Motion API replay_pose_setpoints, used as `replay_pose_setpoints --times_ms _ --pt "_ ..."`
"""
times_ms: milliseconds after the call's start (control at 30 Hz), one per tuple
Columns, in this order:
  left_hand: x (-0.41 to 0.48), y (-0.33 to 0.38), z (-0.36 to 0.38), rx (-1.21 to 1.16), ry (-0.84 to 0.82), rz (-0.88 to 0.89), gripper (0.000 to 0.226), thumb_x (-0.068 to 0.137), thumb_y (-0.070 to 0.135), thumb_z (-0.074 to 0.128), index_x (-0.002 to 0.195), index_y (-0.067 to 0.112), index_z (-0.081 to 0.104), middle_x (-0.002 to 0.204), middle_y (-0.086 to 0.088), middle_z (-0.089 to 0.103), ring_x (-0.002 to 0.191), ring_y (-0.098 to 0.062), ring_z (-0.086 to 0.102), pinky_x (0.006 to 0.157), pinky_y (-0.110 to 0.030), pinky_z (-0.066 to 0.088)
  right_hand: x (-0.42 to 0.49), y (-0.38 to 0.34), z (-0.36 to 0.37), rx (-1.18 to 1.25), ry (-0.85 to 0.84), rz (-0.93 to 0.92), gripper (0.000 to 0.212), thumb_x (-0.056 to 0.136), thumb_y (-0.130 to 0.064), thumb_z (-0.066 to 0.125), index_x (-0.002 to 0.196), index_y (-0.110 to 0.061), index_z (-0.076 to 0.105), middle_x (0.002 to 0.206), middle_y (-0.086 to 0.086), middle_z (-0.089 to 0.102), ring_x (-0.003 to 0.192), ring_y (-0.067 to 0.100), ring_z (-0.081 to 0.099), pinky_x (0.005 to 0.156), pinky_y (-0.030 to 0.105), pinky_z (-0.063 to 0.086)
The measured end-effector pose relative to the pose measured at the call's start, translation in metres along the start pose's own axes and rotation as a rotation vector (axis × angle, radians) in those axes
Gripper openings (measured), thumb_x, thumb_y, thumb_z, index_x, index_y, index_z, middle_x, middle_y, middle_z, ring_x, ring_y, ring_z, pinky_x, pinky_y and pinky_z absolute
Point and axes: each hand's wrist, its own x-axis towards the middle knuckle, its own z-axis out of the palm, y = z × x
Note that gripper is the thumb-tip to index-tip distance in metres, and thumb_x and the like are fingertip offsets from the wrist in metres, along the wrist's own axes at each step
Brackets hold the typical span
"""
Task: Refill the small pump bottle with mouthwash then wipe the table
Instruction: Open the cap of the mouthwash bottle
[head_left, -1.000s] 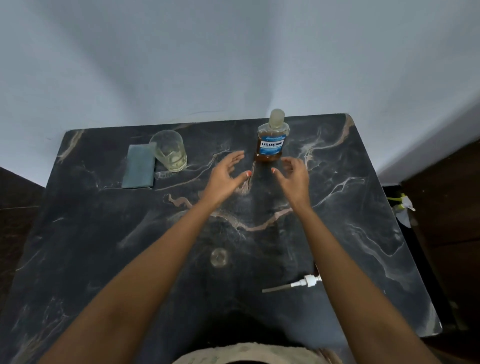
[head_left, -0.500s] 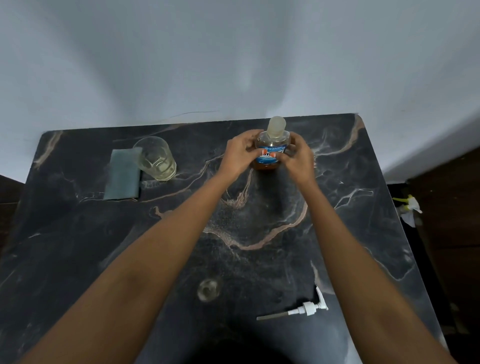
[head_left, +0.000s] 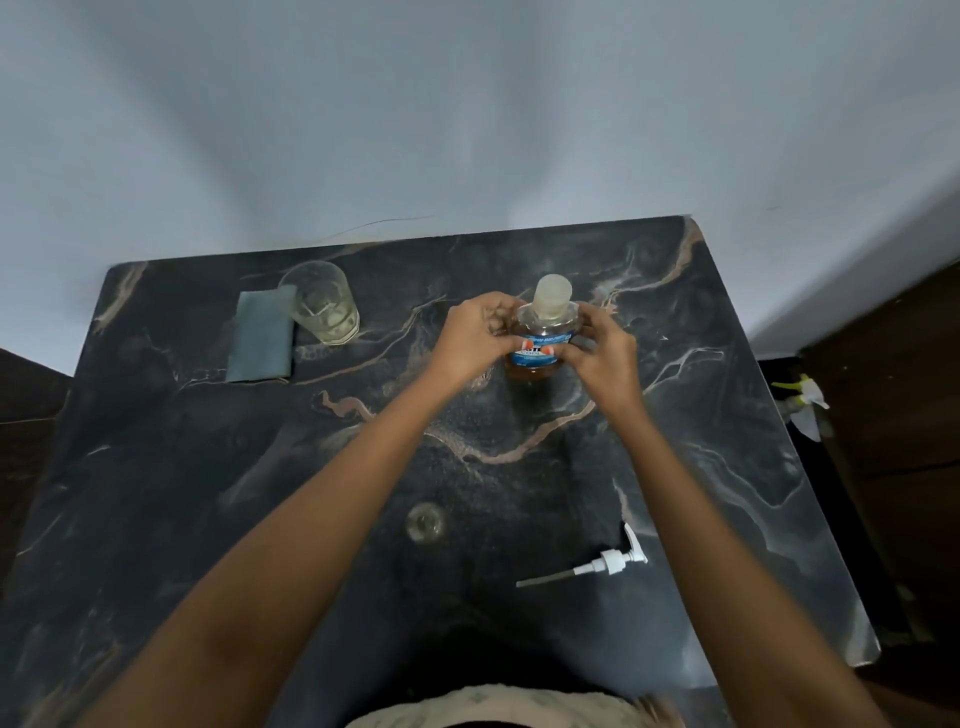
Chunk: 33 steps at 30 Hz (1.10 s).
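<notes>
An amber mouthwash bottle (head_left: 544, 322) with a blue label and a pale cap stands upright at the back middle of the dark marble table (head_left: 156, 493). My left hand (head_left: 475, 332) grips its left side and my right hand (head_left: 602, 353) grips its right side. Near the front, the small clear pump bottle (head_left: 427, 522) stands with its mouth uncovered. Its white pump head (head_left: 597, 564) lies on its side to the right, tube pointing left. A grey-blue folded cloth (head_left: 261, 338) lies flat at the back left.
A clear drinking glass (head_left: 321, 310) stands beside the cloth at the back left. A pale wall rises right behind the table. Dark floor and a white and yellow item (head_left: 802, 400) lie past the right edge.
Both hands reached forward from the middle of the table and closed around the mouthwash bottle. The bottle sits a little nearer to me and looks turned.
</notes>
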Motion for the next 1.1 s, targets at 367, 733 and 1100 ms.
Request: replay_pose_setpoints --times_ms 367,733,1100 --pt "-0.110 0.000 0.023 -0.069 -0.029 -0.108 0.041 0.068 -0.005 0.072 0.105 0.005 0.059 0.107 -0.010 0.067 0.097 -0.017 0.063 0.089 -0.031 0.051 -0.115 -0.003 -0.020 0.039 -0.015 0.000 0.048 0.069 0.008 0.071 0.114 0.000 0.056 0.100 0.000 0.060 0.086 0.008 0.059 0.071 0.000 0.046" --pt "-0.164 -0.021 0.057 -0.108 0.032 -0.136 0.041 0.070 -0.009 0.069 0.107 0.004 0.057 0.106 -0.011 0.066 0.090 -0.010 0.061 0.072 -0.005 0.047 -0.168 0.017 -0.024 -0.002 -0.029 0.075 0.048 0.067 0.009 0.072 0.111 0.001 0.056 0.099 0.001 0.060 0.089 0.010 0.058 0.070 -0.001 0.043" --pt "-0.173 -0.029 0.061 -0.113 0.061 -0.117 0.043 0.070 -0.006 0.070 0.109 0.008 0.057 0.106 -0.010 0.066 0.096 -0.016 0.063 0.082 -0.018 0.050 -0.172 0.016 -0.025 -0.131 -0.108 0.090 0.053 0.068 0.002 0.075 0.116 -0.005 0.053 0.109 0.005 0.062 0.103 0.017 0.059 0.077 0.006 0.043"
